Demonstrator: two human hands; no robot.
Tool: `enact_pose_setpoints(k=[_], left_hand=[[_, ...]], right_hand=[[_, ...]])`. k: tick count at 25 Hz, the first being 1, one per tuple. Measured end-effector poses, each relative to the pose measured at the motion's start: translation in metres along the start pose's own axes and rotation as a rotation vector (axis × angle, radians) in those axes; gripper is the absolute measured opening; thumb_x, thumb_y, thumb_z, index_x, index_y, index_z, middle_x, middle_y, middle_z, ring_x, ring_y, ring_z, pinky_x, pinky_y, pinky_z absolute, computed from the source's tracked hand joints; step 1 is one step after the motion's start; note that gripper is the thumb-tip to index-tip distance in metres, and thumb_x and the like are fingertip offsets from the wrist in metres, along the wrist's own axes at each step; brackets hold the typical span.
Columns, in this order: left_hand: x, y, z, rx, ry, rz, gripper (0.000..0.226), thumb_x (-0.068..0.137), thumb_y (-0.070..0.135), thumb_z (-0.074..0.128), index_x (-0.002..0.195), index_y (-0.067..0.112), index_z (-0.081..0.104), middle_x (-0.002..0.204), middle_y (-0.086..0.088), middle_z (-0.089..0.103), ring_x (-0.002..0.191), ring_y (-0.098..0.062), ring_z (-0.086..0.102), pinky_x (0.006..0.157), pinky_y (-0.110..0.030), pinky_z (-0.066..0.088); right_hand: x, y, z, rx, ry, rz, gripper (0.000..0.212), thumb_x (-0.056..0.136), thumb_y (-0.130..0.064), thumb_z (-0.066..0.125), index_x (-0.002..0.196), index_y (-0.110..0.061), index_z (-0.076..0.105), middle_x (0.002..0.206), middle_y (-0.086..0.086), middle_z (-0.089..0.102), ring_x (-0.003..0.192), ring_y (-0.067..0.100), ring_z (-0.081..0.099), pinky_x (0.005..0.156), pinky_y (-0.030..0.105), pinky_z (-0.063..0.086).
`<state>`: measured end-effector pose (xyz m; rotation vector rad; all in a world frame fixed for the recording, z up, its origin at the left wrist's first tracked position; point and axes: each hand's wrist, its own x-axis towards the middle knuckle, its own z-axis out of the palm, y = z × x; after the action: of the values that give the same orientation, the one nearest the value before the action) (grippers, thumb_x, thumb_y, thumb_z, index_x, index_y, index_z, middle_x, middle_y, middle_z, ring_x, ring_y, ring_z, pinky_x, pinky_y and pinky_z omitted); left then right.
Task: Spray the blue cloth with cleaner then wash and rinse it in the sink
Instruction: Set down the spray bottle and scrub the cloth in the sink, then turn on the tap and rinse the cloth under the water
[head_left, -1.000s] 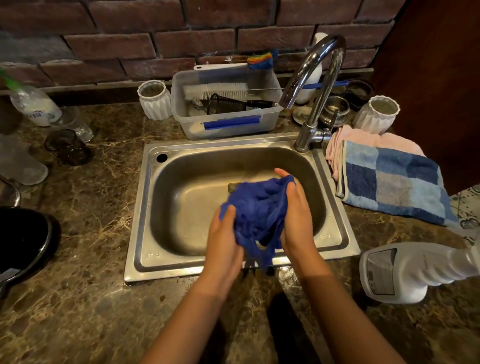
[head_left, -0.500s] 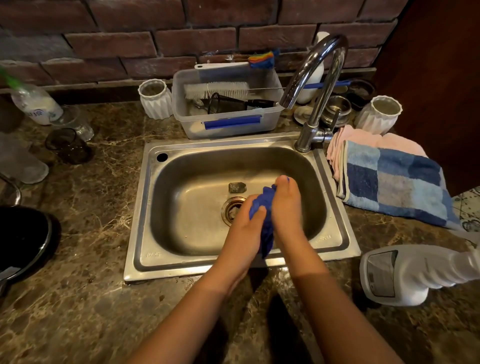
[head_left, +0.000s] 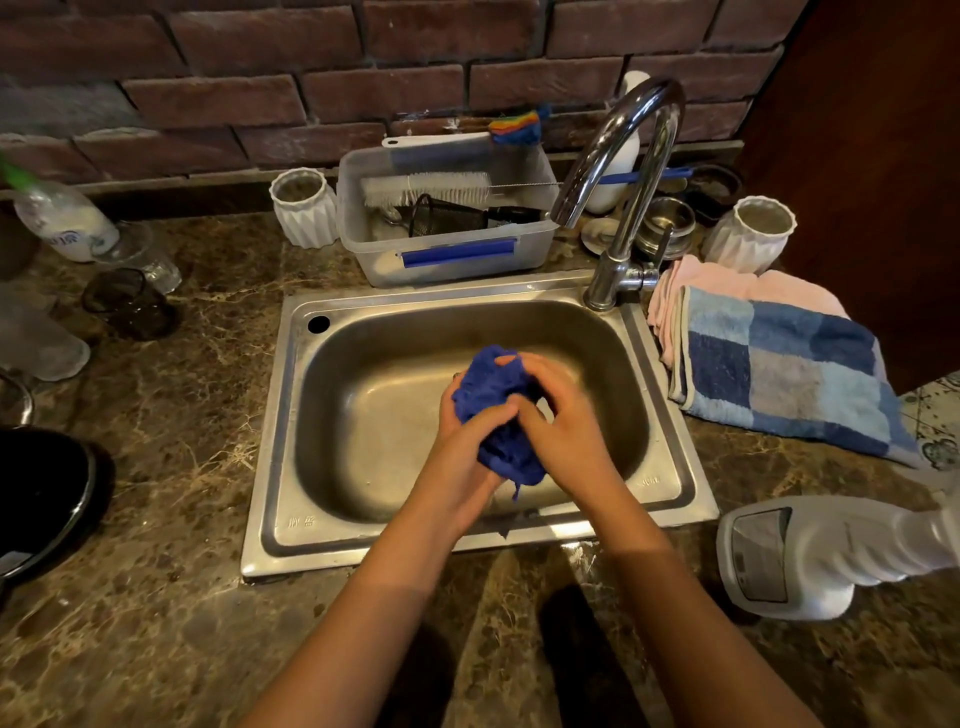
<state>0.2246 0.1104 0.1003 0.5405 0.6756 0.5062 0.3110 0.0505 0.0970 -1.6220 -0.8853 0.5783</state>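
Note:
The blue cloth (head_left: 493, 387) is bunched into a ball over the middle of the steel sink (head_left: 363, 395). My left hand (head_left: 467, 441) grips it from the left and below. My right hand (head_left: 563, 415) closes over it from the right, fingers curled on top. A loose corner of the cloth hangs down between my wrists. The chrome faucet (head_left: 621, 171) arches over the sink's back right corner, and no water is seen running. The white spray bottle of cleaner (head_left: 821, 553) lies on its side on the counter at the right.
A clear plastic tub (head_left: 447, 249) with brushes stands behind the sink. A blue checked towel (head_left: 779, 374) lies on a pink one to the right. White ribbed cups, metal bowls, glasses and a bottle line the back and left. A dark pan (head_left: 41, 493) sits at the left edge.
The cloth went from spread between my hands, to pressed flat between my palms, to a bunched ball now. Both hands have moved slightly farther over the basin.

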Motion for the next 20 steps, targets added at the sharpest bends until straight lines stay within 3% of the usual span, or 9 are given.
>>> enact_pose_setpoints(k=[2, 4, 7, 10, 14, 16, 18, 20], left_hand=[[0.007, 0.003, 0.002, 0.11, 0.063, 0.056, 0.046, 0.083, -0.012, 0.046, 0.111, 0.025, 0.046, 0.108, -0.009, 0.06, 0.095, -0.023, 0.062, 0.075, -0.032, 0.056], [0.014, 0.005, 0.0, 0.186, 0.065, 0.079, 0.046, 0.085, -0.014, 0.042, 0.107, 0.026, 0.048, 0.107, -0.007, 0.059, 0.094, -0.021, 0.062, 0.073, -0.029, 0.057], [0.022, 0.005, -0.001, 0.155, -0.01, 0.003, 0.039, 0.086, -0.01, 0.042, 0.108, 0.021, 0.051, 0.108, -0.01, 0.061, 0.094, -0.023, 0.062, 0.076, -0.031, 0.056], [0.031, 0.006, 0.001, 0.005, -0.075, -0.116, 0.039, 0.084, 0.008, 0.053, 0.122, 0.012, 0.045, 0.117, -0.015, 0.059, 0.098, -0.026, 0.063, 0.081, -0.037, 0.055], [0.059, -0.001, 0.006, 0.058, 0.033, -0.093, 0.041, 0.089, 0.006, 0.05, 0.129, 0.008, 0.041, 0.131, -0.024, 0.052, 0.102, -0.031, 0.061, 0.083, -0.04, 0.053], [0.068, -0.002, 0.009, 0.034, 0.033, -0.115, 0.041, 0.09, 0.004, 0.049, 0.13, 0.008, 0.041, 0.13, -0.024, 0.052, 0.102, -0.031, 0.06, 0.077, -0.038, 0.056], [0.077, -0.001, 0.012, -0.028, 0.032, -0.135, 0.039, 0.09, 0.005, 0.049, 0.128, 0.009, 0.042, 0.126, -0.022, 0.055, 0.102, -0.032, 0.061, 0.079, -0.038, 0.055], [0.085, -0.001, 0.013, -0.071, 0.042, -0.143, 0.033, 0.089, 0.006, 0.049, 0.122, 0.011, 0.046, 0.119, -0.019, 0.059, 0.101, -0.031, 0.063, 0.083, -0.039, 0.053]], right_hand=[[-0.002, 0.012, -0.003, -0.213, -0.136, -0.109, 0.046, 0.085, -0.005, 0.046, 0.128, -0.021, 0.051, 0.138, -0.003, 0.046, 0.131, 0.012, 0.039, 0.11, 0.023, 0.031], [0.0, 0.016, -0.007, -0.229, -0.158, -0.092, 0.046, 0.087, -0.008, 0.046, 0.129, -0.027, 0.048, 0.143, -0.001, 0.041, 0.136, 0.014, 0.034, 0.113, 0.028, 0.027], [0.01, 0.022, -0.023, -0.129, -0.132, -0.026, 0.045, 0.087, -0.002, 0.048, 0.121, -0.031, 0.053, 0.134, -0.004, 0.049, 0.126, 0.007, 0.043, 0.105, 0.02, 0.037], [0.023, 0.03, -0.042, -0.08, -0.139, 0.007, 0.048, 0.084, 0.008, 0.045, 0.115, -0.028, 0.057, 0.122, -0.014, 0.051, 0.117, 0.006, 0.05, 0.095, 0.014, 0.044], [0.051, 0.031, -0.062, -0.097, -0.241, 0.091, 0.044, 0.086, 0.008, 0.044, 0.115, -0.023, 0.057, 0.124, 0.0, 0.055, 0.111, 0.003, 0.051, 0.09, 0.009, 0.044], [0.074, 0.032, -0.081, -0.115, -0.046, 0.156, 0.035, 0.088, -0.002, 0.051, 0.114, -0.023, 0.06, 0.117, 0.002, 0.062, 0.101, 0.002, 0.057, 0.088, 0.012, 0.047], [0.1, 0.042, -0.103, -0.108, 0.303, 0.211, 0.029, 0.087, -0.011, 0.055, 0.114, -0.019, 0.062, 0.108, 0.0, 0.065, 0.095, 0.004, 0.059, 0.089, 0.021, 0.049], [0.127, 0.056, -0.122, -0.128, 0.594, 0.267, 0.033, 0.086, -0.016, 0.057, 0.119, -0.013, 0.058, 0.115, 0.004, 0.064, 0.102, 0.01, 0.058, 0.092, 0.024, 0.047]])
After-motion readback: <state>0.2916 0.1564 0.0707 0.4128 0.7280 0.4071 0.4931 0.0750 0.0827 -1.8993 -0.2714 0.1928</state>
